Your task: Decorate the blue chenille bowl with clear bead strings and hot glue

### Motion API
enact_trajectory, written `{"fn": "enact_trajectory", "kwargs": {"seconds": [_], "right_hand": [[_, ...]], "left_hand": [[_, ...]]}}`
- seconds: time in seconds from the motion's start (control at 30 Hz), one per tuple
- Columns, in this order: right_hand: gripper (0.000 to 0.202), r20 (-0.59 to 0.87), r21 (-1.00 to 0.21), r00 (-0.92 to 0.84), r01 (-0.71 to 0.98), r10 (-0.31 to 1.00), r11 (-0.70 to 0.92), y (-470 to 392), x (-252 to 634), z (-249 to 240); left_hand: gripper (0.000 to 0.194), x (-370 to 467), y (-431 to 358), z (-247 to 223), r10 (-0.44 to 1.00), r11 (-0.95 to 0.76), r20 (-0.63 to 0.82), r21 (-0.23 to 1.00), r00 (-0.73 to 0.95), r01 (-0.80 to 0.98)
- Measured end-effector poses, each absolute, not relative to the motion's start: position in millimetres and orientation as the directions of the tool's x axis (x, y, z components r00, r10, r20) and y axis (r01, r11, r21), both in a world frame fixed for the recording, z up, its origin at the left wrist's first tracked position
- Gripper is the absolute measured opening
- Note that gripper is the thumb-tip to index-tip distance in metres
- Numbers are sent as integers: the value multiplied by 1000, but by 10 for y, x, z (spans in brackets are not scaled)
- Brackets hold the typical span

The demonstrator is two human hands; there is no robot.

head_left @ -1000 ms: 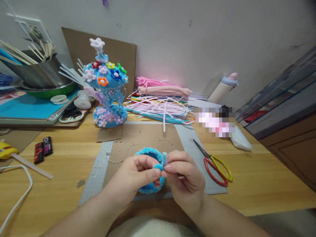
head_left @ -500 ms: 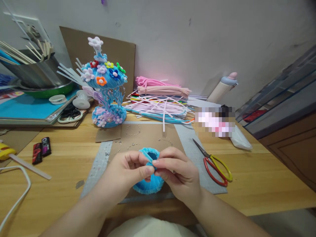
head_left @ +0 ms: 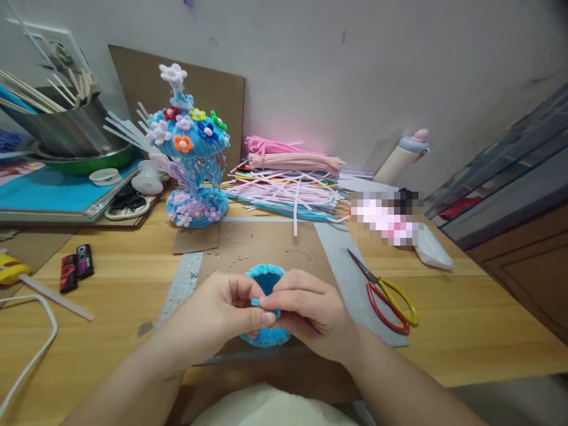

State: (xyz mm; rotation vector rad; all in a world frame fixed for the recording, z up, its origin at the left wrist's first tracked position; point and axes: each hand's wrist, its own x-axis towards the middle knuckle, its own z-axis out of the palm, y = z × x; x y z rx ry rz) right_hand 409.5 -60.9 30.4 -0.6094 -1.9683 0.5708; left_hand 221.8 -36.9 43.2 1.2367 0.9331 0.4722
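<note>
In front of me on the cardboard sheet (head_left: 266, 236) is a round, hollow blue piece (head_left: 266, 271) that looks made of fuzzy pipe cleaners, its braided rim upward. Both hands meet over its near side. Thumb and fingers of my left hand (head_left: 231, 310) are pinched on a short blue pipe cleaner (head_left: 256, 302), whose end shows between the fingertips. From the other side, my right hand (head_left: 313, 305) pinches the same blue strip. My hands cover the middle of the round piece. Whether the strip is joined to it, I cannot tell.
Scissors (head_left: 385, 293) with red and yellow handles lie at the right on the grey cutting mat (head_left: 341, 284). Pipe cleaner bundles (head_left: 293, 171) and a flower-covered blue model (head_left: 195, 142) stand behind. A yellow glue gun (head_left: 12, 269) and white cable (head_left: 51, 331) are at left.
The hands have shifted slightly, and the pinched blue strip has turned from slanting up toward the rim to lying nearly level. More of the round piece's opening now shows.
</note>
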Motion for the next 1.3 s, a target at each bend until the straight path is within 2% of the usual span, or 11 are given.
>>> {"fn": "enact_trajectory", "kwargs": {"seconds": [0.23,0.4,0.63,0.83,0.97,1.17,1.3], "right_hand": [[34,748,-547,-306,217,588,808,-656,4099,251],[38,752,-580,-209,242,625,778,-693,4108,258],[40,747,-605,-149,249,648,756,-712,4056,218],[36,687,-707,-116,122,718,696,-675,4030,174],[29,554,-833,-140,-71,821,549,-664,4047,146],[15,387,-892,-102,-294,916,344,-625,4009,161],[13,263,-885,-143,-430,954,180,-588,3997,162]], "left_hand": [[26,2326,-413,445,767,372,-298,928,568,-16],[33,2406,-464,455,794,427,-287,891,536,-156],[29,2432,-490,442,819,435,-289,877,496,-207],[25,2441,-473,417,849,397,-277,896,450,-197],[22,2444,-465,402,871,363,-242,903,428,-228],[9,2480,-481,373,959,99,-39,975,281,-201],[4,2467,-471,347,962,-23,56,992,268,-125]]}}
